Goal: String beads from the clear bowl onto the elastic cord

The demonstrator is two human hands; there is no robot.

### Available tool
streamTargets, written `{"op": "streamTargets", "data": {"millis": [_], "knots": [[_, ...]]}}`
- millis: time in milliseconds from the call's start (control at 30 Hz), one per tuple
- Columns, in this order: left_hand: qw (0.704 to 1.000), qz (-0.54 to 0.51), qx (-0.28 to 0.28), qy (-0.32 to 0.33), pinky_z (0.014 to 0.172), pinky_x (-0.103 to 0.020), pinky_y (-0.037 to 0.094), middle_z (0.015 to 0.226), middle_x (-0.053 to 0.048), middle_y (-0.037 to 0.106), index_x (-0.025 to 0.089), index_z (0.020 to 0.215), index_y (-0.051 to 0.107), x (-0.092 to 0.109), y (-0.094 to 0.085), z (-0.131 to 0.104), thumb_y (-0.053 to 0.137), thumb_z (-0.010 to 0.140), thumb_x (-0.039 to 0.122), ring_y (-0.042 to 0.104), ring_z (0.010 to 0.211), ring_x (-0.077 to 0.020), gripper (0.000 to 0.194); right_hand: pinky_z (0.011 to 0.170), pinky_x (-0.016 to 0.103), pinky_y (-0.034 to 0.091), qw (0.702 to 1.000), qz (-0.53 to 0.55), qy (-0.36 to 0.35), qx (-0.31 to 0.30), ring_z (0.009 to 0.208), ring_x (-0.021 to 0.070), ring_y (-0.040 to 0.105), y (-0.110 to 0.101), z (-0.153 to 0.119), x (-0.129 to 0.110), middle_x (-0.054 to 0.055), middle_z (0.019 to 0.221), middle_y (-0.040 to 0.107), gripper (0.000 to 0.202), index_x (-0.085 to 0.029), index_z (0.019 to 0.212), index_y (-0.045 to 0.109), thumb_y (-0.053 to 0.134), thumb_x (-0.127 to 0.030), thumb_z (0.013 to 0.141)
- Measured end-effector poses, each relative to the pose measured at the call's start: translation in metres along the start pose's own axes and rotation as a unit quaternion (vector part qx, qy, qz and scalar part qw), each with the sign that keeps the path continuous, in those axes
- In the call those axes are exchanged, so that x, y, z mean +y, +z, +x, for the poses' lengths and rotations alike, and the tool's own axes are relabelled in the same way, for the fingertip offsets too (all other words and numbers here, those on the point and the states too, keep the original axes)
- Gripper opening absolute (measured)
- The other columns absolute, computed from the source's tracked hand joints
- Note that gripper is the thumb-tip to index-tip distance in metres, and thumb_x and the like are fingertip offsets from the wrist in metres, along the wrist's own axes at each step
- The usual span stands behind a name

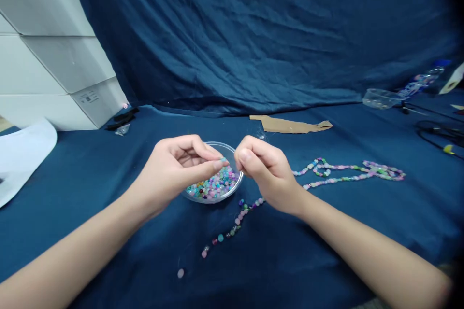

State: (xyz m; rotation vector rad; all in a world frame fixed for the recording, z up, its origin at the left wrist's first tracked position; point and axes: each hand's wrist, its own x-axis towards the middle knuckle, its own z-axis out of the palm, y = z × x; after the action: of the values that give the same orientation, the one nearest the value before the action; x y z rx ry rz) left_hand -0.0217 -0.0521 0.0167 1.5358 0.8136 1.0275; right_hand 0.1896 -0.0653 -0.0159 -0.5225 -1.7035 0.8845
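Note:
My left hand (184,164) pinches a small turquoise bead (223,160) between thumb and fingertips, above a clear round bowl (237,186) of mixed coloured beads (213,186). Just to the right, my right hand (268,169) is closed, thumb pressed against the curled fingers; what it grips is too small to make out. The fingertips of both hands are close but apart. A strand of pastel beads (342,179) lies looped on the blue cloth to the right. More beads (239,219) trail from under my right hand toward the lower left, ending near a lone pale bead (181,273).
A torn piece of brown cardboard (290,125) lies behind the bowl. White boxes (54,58) stand at the left, near a white sheet (29,154). A clear tub (380,99), a plastic bottle (422,82) and black cables (438,130) are at the right.

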Motion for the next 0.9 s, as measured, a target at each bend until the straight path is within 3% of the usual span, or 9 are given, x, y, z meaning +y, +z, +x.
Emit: {"op": "streamTargets", "data": {"millis": [167, 900], "knots": [[0.996, -0.084, 0.012, -0.031, 0.081, -0.011, 0.061, 0.097, 0.002, 0.084, 0.029, 0.096, 0.085, -0.012, 0.005, -0.009, 0.09, 0.079, 0.02, 0.079, 0.089, -0.0101, 0.02, 0.057, 0.023, 0.034, 1.0, -0.01, -0.025, -0.003, 0.063, 0.0076, 0.039, 0.004, -0.004, 0.001, -0.004, 0.074, 0.046, 0.027, -0.019, 0.086, 0.057, 0.051, -0.029, 0.111], [0.995, -0.095, 0.008, -0.039, 0.082, -0.013, 0.063, 0.097, -0.004, 0.084, 0.026, 0.092, 0.086, -0.01, 0.006, -0.01, 0.089, 0.081, 0.022, 0.081, 0.093, -0.016, 0.012, 0.06, 0.025, 0.035, 0.999, 0.015, -0.017, -0.025, 0.065, 0.0091, 0.04, 0.007, -0.002, -0.002, -0.003, 0.075, 0.048, 0.029, -0.019, 0.085, 0.055, 0.049, -0.028, 0.112]]}}
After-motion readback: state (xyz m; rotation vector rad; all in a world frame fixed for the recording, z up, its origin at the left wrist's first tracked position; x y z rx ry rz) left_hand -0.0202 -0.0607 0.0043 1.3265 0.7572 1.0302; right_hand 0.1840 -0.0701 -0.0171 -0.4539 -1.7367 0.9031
